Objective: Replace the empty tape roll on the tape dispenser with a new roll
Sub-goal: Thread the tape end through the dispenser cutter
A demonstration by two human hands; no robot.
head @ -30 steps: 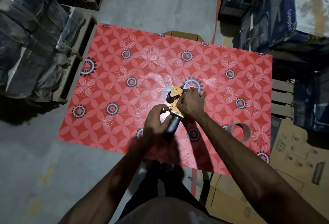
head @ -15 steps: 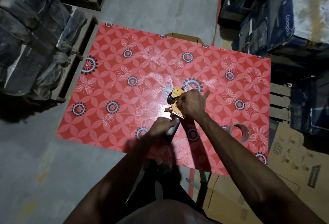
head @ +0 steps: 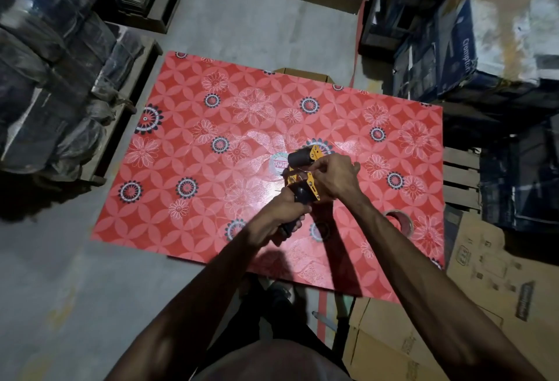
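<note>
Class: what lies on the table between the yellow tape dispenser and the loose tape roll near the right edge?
Head view: only the right hand and its forearm cross that stretch.

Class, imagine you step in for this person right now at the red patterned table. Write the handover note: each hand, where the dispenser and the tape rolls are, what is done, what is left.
Left hand: gripping the black handle of the tape dispenser, held above the table.
Right hand: fingers working at the dispenser's yellow frame, beside the black roller; what they pinch is hidden.
Tape roll: lying loose on the table, to the right of the right forearm.
A round labelled disc shows just behind the dispenser; I cannot tell if it is a roll.
Done: dispenser picked up.
Left: whether a roll is mounted cannot be told; check, then thread.
</note>
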